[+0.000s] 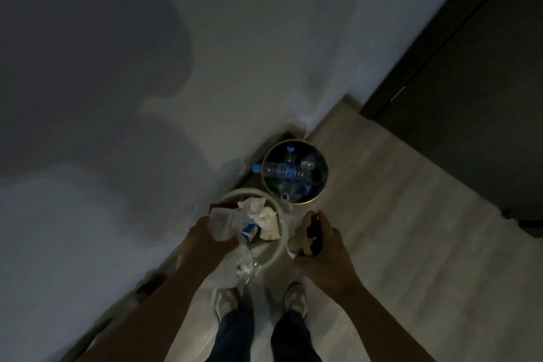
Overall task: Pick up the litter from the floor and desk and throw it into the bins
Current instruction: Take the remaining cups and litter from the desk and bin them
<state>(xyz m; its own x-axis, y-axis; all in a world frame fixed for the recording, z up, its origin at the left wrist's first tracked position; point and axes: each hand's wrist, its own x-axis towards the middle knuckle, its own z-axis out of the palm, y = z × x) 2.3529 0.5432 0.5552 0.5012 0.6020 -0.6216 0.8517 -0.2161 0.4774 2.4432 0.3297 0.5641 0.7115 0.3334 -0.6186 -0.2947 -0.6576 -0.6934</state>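
Two round bins stand on the floor against the wall. The far dark bin (318,197) holds several clear plastic bottles (282,170) with blue caps. The near pale bin (280,247) holds crumpled tissues (261,211) and a blue-and-white carton (249,232). My left hand (205,241) grips a clear plastic container (220,223) over the near bin's left side. To the right of that bin, my right hand (323,247) holds a bunch of crumpled paper and dark litter (305,239). Clear crumpled plastic (245,266) lies at the bin's front.
A white wall (117,97) fills the left and top. Pale wood floor (396,214) runs to the right, with a dark door or cabinet (470,82) at the upper right. My two shoes (226,303) stand just before the bins. The scene is dim.
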